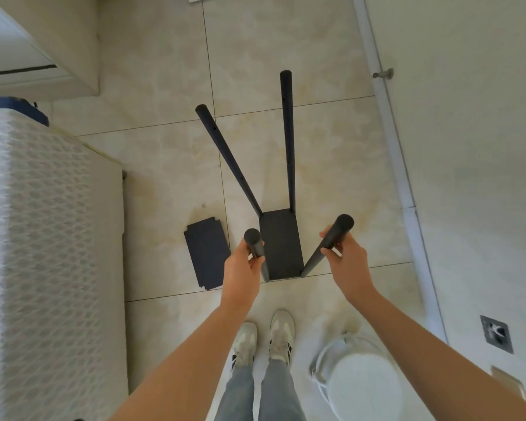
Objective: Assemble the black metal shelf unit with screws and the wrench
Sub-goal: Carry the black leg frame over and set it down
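The black metal shelf unit stands upright on the tiled floor: one black shelf panel (281, 243) low down with four black posts rising from its corners. My left hand (243, 268) grips the near left post (254, 246) just below its top. My right hand (346, 259) grips the near right post (331, 238) the same way. The two far posts (287, 132) stand free and splay outward. A loose black shelf panel (207, 252) lies flat on the floor, left of the unit. No screws or wrench show.
A white quilted mattress (43, 253) fills the left side. A white wall and baseboard (407, 177) run along the right, with a doorstop (383, 74). A white round bin with a bag (362, 387) stands at my right foot. My shoes (264, 341) are right behind the unit.
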Demonstrator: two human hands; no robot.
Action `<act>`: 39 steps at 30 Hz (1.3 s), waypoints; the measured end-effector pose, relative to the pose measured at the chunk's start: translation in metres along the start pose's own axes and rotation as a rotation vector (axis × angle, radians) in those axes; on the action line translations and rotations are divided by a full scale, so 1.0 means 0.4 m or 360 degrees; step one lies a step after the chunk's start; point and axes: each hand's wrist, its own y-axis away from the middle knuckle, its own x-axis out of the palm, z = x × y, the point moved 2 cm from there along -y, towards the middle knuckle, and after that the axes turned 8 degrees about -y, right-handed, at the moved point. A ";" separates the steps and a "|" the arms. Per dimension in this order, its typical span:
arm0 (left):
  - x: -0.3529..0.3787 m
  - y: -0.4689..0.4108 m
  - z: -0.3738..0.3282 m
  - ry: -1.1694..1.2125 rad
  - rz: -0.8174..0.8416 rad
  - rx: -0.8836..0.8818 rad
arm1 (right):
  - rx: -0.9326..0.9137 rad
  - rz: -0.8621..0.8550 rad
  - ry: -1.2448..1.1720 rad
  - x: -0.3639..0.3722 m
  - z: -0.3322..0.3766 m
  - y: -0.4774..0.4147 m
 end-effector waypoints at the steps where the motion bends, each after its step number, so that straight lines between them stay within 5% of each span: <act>1: 0.008 -0.003 0.013 -0.0001 -0.0001 0.0000 | -0.0004 -0.0010 0.0013 0.009 -0.012 -0.004; 15: 0.070 0.033 0.116 -0.0053 0.0086 0.0044 | -0.0060 -0.0047 0.0262 0.061 -0.145 0.012; 24: 0.143 0.042 0.177 -0.0256 0.0312 0.0180 | -0.0101 -0.0195 0.0046 0.027 -0.236 0.045; 39: 0.141 0.091 0.198 -0.0003 0.0091 -0.0058 | 0.0029 -0.0040 -0.0040 0.029 -0.274 0.106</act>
